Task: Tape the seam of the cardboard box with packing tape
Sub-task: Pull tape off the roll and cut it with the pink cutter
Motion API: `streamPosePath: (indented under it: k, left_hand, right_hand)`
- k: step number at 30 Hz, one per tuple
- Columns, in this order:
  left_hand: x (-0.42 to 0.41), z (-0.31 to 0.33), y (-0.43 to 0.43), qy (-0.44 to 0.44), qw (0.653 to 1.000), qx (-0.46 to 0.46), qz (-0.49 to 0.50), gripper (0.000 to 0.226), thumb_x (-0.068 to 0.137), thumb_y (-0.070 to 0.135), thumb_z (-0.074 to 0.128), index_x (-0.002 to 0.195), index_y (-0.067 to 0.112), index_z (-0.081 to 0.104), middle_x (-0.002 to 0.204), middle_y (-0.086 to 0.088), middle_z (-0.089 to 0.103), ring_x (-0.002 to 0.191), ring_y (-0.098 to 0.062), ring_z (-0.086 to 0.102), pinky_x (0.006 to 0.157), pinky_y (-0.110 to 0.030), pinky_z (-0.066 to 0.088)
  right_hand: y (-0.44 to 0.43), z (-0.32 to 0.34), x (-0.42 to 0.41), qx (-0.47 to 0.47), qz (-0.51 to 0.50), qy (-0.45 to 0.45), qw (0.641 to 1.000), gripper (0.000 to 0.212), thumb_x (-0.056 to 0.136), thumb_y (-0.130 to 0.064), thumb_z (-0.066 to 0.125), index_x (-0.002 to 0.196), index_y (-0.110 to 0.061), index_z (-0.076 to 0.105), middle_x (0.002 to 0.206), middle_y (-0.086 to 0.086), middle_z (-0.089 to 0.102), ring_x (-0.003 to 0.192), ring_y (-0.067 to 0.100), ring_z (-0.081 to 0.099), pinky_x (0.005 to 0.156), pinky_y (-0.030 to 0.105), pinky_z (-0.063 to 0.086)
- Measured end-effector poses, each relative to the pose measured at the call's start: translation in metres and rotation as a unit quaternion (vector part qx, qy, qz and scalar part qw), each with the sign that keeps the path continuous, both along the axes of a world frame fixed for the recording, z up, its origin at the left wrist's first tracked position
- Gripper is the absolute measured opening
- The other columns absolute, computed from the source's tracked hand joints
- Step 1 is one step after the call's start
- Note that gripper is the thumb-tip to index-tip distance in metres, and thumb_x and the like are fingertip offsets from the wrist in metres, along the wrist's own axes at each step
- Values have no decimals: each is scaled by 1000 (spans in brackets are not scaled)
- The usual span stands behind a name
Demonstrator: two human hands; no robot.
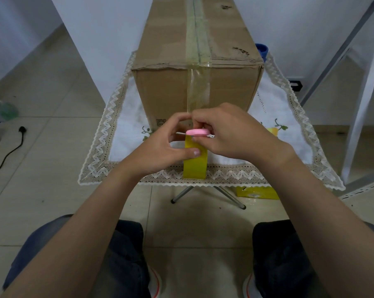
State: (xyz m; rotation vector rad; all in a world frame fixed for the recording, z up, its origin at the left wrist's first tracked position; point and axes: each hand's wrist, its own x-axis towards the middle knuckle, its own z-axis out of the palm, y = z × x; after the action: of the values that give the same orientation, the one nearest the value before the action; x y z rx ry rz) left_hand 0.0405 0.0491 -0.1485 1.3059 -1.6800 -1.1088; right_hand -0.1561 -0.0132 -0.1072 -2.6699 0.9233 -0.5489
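In front of the cardboard box (166,89), low against its near face, both hands are held close together over the tape. The box stands on a lace-edged tablecloth (126,134) on a small folding table. The top seam (196,29) is covered by a band of clear tape, and the strip (198,89) is led over the edge and down the near face, where it runs into the hands.

The roll of packing tape (194,166), seen edge-on and yellowish, is gripped by the left hand (160,151), with the thumb pressed on its outer side and the fingers curled behind it. A small pink cutter (195,132), as it appears to be, is pinched in the curled fingers of the right hand (231,134) and is laid across the tape just above the roll. Whether a blade touches the tape cannot be told.

The cutting of the strip is judged to be the step in hand. If the strip is let slack, the cut may be torn crookedly, or the free end may fold on itself. If the roll is pulled too hard, the tape on the near face may be peeled from the cardboard. The left fingers are very near the cutter, so they could be reached by a slip.
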Motion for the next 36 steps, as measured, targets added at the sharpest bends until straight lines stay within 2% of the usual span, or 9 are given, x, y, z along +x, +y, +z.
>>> streamPosePath:
  k: [2, 7, 13, 18, 22, 26, 33, 36]
  left_hand:
    - [0, 0, 0, 0, 1000, -3, 0, 66, 87, 11, 81, 143, 24, 47, 130, 3, 67, 127, -11, 62, 114, -42, 46]
    - [0, 0, -1, 1, 1000, 4, 0, 68, 87, 11, 81, 143, 24, 46, 132, 3, 66, 126, -11, 63, 112, -42, 48]
    - [1, -2, -2, 6, 1000, 17, -1, 73, 85, 18, 83, 145, 27, 44, 132, 3, 67, 126, -11, 63, 105, -41, 51]
    - [1, -2, -1, 8, 1000, 24, 0, 72, 85, 18, 83, 144, 33, 44, 129, 3, 68, 123, -10, 65, 95, -35, 52]
    - [2, -3, -2, 5, 999, 32, -2, 74, 85, 17, 84, 145, 32, 43, 127, 2, 68, 123, -12, 65, 97, -38, 52]
    - [3, -1, 0, 5, 999, 41, -1, 77, 81, 24, 85, 145, 33, 43, 124, 8, 69, 125, -11, 64, 97, -35, 50]
    - [1, 1, 1, -6, 999, 42, 4, 79, 76, 33, 84, 144, 37, 44, 127, 9, 68, 128, -8, 61, 105, -43, 51]
    - [2, 2, 1, -17, 999, 45, 1, 80, 76, 38, 84, 144, 41, 42, 131, 6, 67, 130, -7, 59, 108, -49, 50]
  right_hand:
    - [0, 2, 2, 1, -2, 11, 1000, 25, 85, -26, 71, 75, -28, 48, 60, -11, 48, 59, 4, 45, 55, 37, 41]
    - [1, 2, 6, -3, -10, 20, 1000, 25, 85, -27, 70, 76, -29, 47, 63, -12, 48, 61, 2, 43, 57, 38, 43]
    - [0, 3, 1, -6, -11, 25, 1000, 27, 88, -25, 71, 75, -27, 47, 60, -13, 45, 61, 0, 40, 60, 32, 34]
    - [1, 6, -5, -3, -5, 19, 1000, 28, 89, -21, 73, 72, -21, 51, 55, -11, 43, 55, 5, 41, 56, 31, 27]
    - [3, 7, -10, -2, -9, 13, 1000, 30, 91, -23, 72, 71, -21, 50, 53, -12, 41, 54, 5, 41, 53, 28, 27]
    - [5, 6, -13, 0, -14, 12, 1000, 28, 91, -24, 72, 72, -19, 53, 53, -11, 43, 54, 6, 43, 53, 29, 28]
    - [6, 5, -24, -1, -29, 12, 999, 30, 92, -24, 72, 70, -19, 52, 53, -10, 44, 53, 7, 42, 53, 26, 25]
    - [5, 1, -31, 2, -45, 32, 998, 25, 91, -23, 71, 73, -16, 56, 57, -6, 49, 57, 11, 45, 54, 30, 31]
